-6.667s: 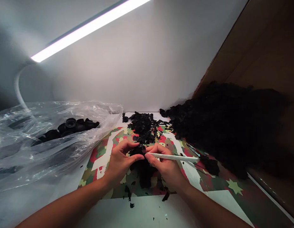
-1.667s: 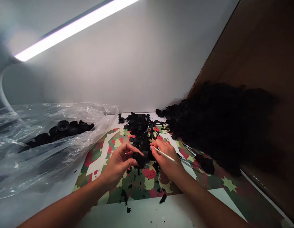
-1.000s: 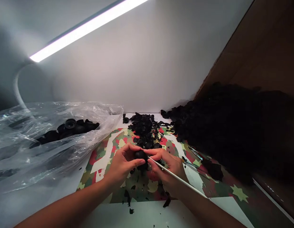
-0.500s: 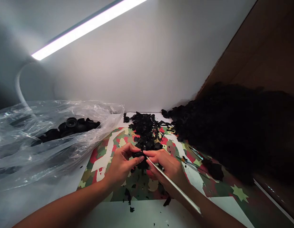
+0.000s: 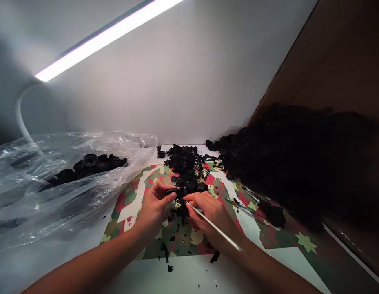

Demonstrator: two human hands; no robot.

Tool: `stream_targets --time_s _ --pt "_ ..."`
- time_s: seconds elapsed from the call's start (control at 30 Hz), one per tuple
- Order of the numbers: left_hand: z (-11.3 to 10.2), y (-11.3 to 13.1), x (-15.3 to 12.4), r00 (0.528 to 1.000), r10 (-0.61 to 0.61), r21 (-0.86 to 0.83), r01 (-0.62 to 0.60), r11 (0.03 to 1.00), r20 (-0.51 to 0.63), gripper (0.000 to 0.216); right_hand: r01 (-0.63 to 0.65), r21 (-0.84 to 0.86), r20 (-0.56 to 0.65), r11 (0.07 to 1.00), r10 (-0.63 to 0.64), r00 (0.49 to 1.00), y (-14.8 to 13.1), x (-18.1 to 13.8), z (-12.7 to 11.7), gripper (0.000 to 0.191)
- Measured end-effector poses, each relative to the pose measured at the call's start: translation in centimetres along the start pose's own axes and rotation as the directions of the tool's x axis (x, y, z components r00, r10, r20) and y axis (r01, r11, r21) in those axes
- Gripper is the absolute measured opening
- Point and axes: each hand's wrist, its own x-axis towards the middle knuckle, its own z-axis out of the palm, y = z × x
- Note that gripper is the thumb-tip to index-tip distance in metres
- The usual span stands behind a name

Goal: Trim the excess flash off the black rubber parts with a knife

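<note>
My left hand (image 5: pixel 153 206) pinches a small black rubber-like part (image 5: pixel 171 190) between thumb and fingers. A slim pale metallic rod-shaped tool (image 5: pixel 218 230) is gripped in my right hand (image 5: pixel 211 210); its far end points back over my wrist, and its working tip is too small to make out. The two hands are close but apart. Beneath and beyond them, a heap of black scraps (image 5: pixel 185 159) lies on a red, green and cream patterned sheet (image 5: pixel 140 185).
On the left, a clear plastic bag (image 5: pixel 85 196) holds several round black parts (image 5: pixel 90 160). A large dark pile (image 5: pixel 287 163) leans against cardboard (image 5: pixel 339 65) on the right. Thin metal tools (image 5: pixel 244 208) lie near it. A lit lamp (image 5: pixel 112 38) hangs above.
My left hand has drawn slightly left and up with the black part, away from the tool. My right hand has shifted a little, the tool's rear end moving left and up.
</note>
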Motion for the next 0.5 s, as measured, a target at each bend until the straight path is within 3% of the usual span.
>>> stream_targets --time_s 0.1,0.2,0.33,0.4,0.5 --pt "-0.1 0.6 0.5 0.999 -0.035 -0.123 0.033 0.992 -0.016 0.036 0.022 -0.123 0.008 0.992 -0.021 1.0 0.6 -0.2 -0.3 0.019" --pt "-0.5 1.5 1.1 0.998 0.053 -0.193 -0.061 0.979 -0.046 0.039 -0.073 -0.183 -0.033 0.98 0.068 0.997 1.4 0.2 -1.0 0.02" --pt "-0.6 1.9 0.9 0.997 0.043 -0.19 -0.031 0.981 0.059 0.035 -0.158 0.06 -0.096 0.986 0.163 0.982 1.1 1.2 -1.7 0.019" --pt "-0.4 1.5 0.6 0.993 0.012 -0.174 0.009 0.985 0.12 0.035 -0.124 0.175 -0.128 0.977 0.148 0.981 0.4 1.3 -1.7 0.017" --pt "-0.1 0.7 0.1 0.985 0.012 -0.106 0.007 0.994 0.173 0.042 -0.047 0.217 -0.19 0.975 0.089 0.978 -0.6 1.1 -1.4 0.017"
